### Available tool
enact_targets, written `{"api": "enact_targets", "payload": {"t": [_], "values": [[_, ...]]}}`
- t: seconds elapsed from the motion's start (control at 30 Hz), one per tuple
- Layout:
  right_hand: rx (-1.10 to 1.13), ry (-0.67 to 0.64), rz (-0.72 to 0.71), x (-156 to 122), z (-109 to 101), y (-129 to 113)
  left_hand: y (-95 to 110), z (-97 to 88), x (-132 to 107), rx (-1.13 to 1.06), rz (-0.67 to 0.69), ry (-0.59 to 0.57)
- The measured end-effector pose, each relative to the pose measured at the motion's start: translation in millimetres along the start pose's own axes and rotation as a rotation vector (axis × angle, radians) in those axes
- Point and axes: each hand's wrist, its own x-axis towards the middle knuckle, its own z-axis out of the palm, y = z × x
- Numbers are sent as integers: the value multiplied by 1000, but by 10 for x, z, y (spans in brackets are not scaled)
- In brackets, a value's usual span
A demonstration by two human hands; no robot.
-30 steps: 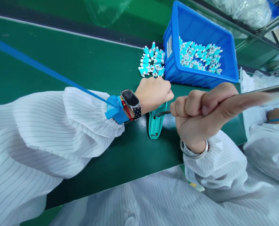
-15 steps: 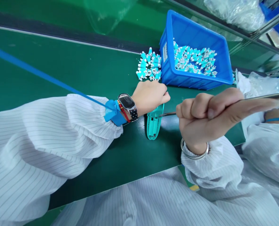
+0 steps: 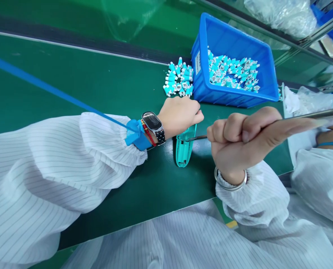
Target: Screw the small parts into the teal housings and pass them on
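Note:
My left hand [image 3: 180, 120] is curled over the top end of a teal plastic housing [image 3: 183, 151], which lies on the green mat [image 3: 99, 93] with its hollow side up. My right hand [image 3: 239, 144] is closed around a thin metal tool [image 3: 197, 138], and the tool's fine tip reaches into the housing. Just above my left hand is a loose heap of small teal-and-white plastic parts [image 3: 179, 79]. More of these parts fill the bottom of a blue plastic bin [image 3: 225, 95].
A blue wrist strap cord [image 3: 43, 86] runs across the mat from my left cuff. A metal rail [image 3: 267, 35] and a bag of white material [image 3: 280, 16] lie beyond the bin. A co-worker's hand [image 3: 330, 136] and white striped sleeve [image 3: 318, 185] are at the right.
The view has shifted slightly as my head moved. My right hand has moved a little left, and the housing sits slightly more upright under my left hand.

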Motion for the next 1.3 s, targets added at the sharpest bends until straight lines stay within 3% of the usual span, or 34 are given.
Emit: {"api": "enact_targets", "payload": {"t": [0.17, 0.37, 0.67, 0.97, 1.3], "values": [[-8, 17, 23, 33, -17, -12, 3, -1, -12, -2, 1, -7], [40, -39, -145, 82, -38, 47, 20, -8, -1, -14, -31, -33], [-10, -28, -69, 69, -32, 60, 21, -10, -6, -26, -10, 0], [-7, -83, -223, 22, -20, 111, -17, -2, -41, -6, 37, 40], [11, -90, -213, 3, 5, 159, -33, 24, -35, 18, 28, 53]]}}
